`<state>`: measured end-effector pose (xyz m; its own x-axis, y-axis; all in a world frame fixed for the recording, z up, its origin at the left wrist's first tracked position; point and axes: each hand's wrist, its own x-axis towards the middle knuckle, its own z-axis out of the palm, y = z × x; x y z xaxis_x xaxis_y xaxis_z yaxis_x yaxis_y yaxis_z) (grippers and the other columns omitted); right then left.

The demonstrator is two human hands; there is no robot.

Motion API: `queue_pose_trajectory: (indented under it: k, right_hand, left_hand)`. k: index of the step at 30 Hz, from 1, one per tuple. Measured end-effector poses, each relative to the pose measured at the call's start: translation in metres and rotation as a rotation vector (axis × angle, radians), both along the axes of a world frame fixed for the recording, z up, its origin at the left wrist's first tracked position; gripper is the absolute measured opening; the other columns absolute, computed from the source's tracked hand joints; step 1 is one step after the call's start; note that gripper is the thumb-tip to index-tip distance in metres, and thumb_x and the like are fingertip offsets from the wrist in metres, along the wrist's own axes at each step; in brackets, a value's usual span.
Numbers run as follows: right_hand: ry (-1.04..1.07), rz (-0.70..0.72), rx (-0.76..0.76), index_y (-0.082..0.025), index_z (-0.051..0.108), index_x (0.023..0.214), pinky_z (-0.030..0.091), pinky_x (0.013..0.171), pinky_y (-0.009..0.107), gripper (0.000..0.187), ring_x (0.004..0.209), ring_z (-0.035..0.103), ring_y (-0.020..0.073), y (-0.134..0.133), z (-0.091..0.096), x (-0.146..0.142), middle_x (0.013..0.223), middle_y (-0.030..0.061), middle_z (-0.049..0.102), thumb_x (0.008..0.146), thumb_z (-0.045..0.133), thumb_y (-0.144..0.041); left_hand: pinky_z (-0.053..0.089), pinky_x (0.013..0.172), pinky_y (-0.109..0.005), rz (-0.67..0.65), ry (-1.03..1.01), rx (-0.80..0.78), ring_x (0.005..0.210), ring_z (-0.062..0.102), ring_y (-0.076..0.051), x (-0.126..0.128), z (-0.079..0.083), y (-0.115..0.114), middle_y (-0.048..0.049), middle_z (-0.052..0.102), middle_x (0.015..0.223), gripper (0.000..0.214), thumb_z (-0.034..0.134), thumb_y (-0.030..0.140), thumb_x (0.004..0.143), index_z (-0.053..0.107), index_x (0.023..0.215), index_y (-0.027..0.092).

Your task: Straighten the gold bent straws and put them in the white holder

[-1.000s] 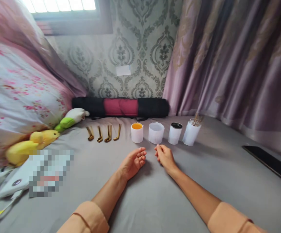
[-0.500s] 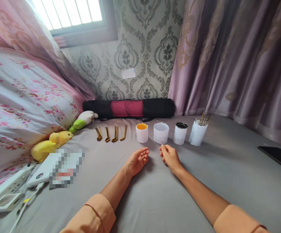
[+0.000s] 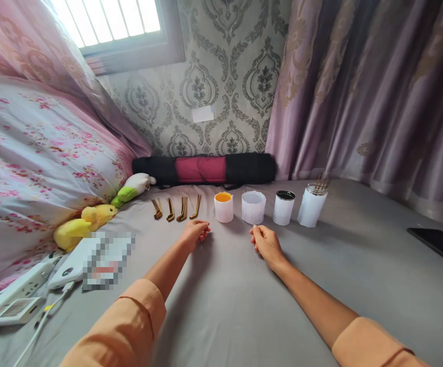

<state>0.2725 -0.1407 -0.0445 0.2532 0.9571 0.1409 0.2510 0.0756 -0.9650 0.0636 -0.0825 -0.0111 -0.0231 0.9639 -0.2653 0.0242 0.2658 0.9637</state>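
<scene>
Across a creased grey sheet (image 3: 221, 306), the left hand (image 3: 196, 233) is outstretched, fingers loosely bent inward, near gold-coloured angled rods (image 3: 183, 210) toward the far edge. The right hand (image 3: 267, 245) is half-curled before a translucent cup (image 3: 254, 208); whether either narrow grip holds anything, I cannot tell. White-wrapped cylinders (image 3: 283, 211) flank the cup. Toward the left edge, a flat packet (image 3: 108, 260) is pixelated beyond reading.

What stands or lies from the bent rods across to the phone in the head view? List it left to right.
Four clusters of bent gold-colored rods → white container with an orange inside → translucent whitish container → white-sided can with a dark inside → white-sided jar holding thin sticks → black smartphone.
</scene>
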Motion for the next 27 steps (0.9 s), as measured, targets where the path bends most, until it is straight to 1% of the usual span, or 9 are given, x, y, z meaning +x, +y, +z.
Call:
queue_pose_trajectory:
  k: [7, 12, 17, 20, 27]
  right_hand:
    - [-0.003, -0.001, 0.000, -0.015, 0.054, 0.072, 0.030, 0.034, 0.017, 0.035, 0.037, 0.042, 0.0066, 0.000, 0.000, -0.001, 0.052, -0.0013, 0.050, 0.078, 0.038, -0.046]
    - [-0.009, -0.007, 0.014, -0.015, 0.054, 0.071, 0.030, 0.034, 0.017, 0.037, 0.036, 0.041, 0.0065, 0.000, 0.000, -0.001, 0.051, -0.0015, 0.050, 0.078, 0.036, -0.046]
    - [-0.019, -0.006, 0.015, -0.016, 0.054, 0.071, 0.030, 0.035, 0.017, 0.036, 0.036, 0.041, 0.0068, -0.001, 0.000, -0.001, 0.051, -0.0018, 0.050, 0.079, 0.036, -0.046]
    - [-0.036, -0.012, 0.006, -0.016, 0.054, 0.071, 0.030, 0.035, 0.017, 0.036, 0.035, 0.041, 0.0067, -0.001, 0.000, -0.001, 0.050, -0.0020, 0.050, 0.079, 0.036, -0.046]
    - [-0.055, -0.031, 0.009, -0.016, 0.054, 0.071, 0.030, 0.037, 0.017, 0.036, 0.036, 0.043, 0.0071, 0.001, -0.002, -0.001, 0.049, -0.0022, 0.050, 0.081, 0.034, -0.044]
  left_hand:
    - [0.029, 0.037, -0.018, 0.051, 0.223, 0.083, 0.039, 0.041, -0.005, -0.016, 0.000, 0.009, -0.0006, 0.053, 0.053, 0.011, 0.058, 0.018, 0.063, 0.051, 0.070, 0.011]
    - [0.032, 0.039, -0.019, 0.069, 0.378, 0.132, 0.041, 0.045, -0.007, -0.025, 0.001, 0.020, -0.0015, 0.055, 0.056, 0.013, 0.057, 0.023, 0.061, 0.053, 0.068, 0.012]
    - [0.035, 0.040, -0.020, 0.057, 0.540, 0.180, 0.045, 0.050, -0.009, -0.033, 0.001, 0.033, -0.0044, 0.060, 0.062, 0.019, 0.055, 0.023, 0.061, 0.057, 0.076, 0.011]
    - [0.038, 0.044, -0.021, 0.051, 0.645, 0.207, 0.049, 0.054, -0.012, -0.037, 0.001, 0.038, -0.0059, 0.063, 0.064, 0.021, 0.054, 0.024, 0.061, 0.059, 0.077, 0.011]
    - [0.040, 0.053, -0.026, 0.029, 0.885, 0.252, 0.061, 0.060, -0.020, -0.043, 0.007, 0.045, -0.0058, 0.063, 0.058, 0.023, 0.052, 0.029, 0.062, 0.064, 0.074, 0.013]
